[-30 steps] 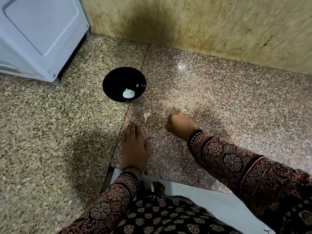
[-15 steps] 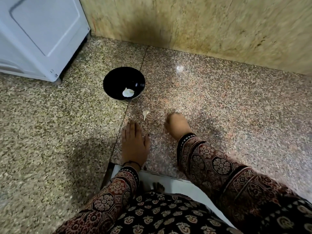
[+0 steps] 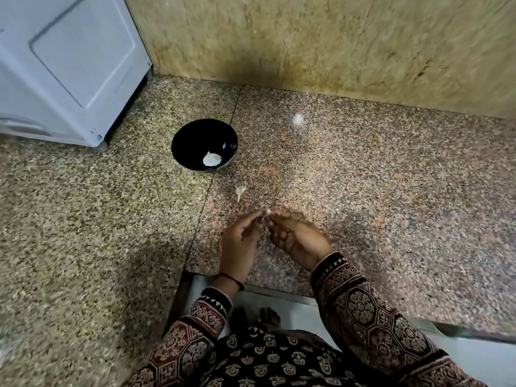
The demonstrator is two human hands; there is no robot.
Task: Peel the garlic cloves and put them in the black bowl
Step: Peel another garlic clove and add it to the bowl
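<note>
My left hand [image 3: 240,241] and right hand [image 3: 296,238] both pinch 1 garlic clove [image 3: 268,211] near the black bowl [image 3: 192,141]; if the skin gives suddenly, it may shoot away across the floor [image 3: 363,191].

Left hand [image 3: 239,243] and right hand [image 3: 297,239] pinching a garlic clove [image 3: 267,211], loose clove [image 3: 240,191] just beyond, black bowl [image 3: 190,141] farther back

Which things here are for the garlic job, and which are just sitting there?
For the job:
clove, held at the fingertips
garlic bit, loose on the counter
bowl
white piece inside the bowl

Just sitting there:
white appliance
wall
</note>
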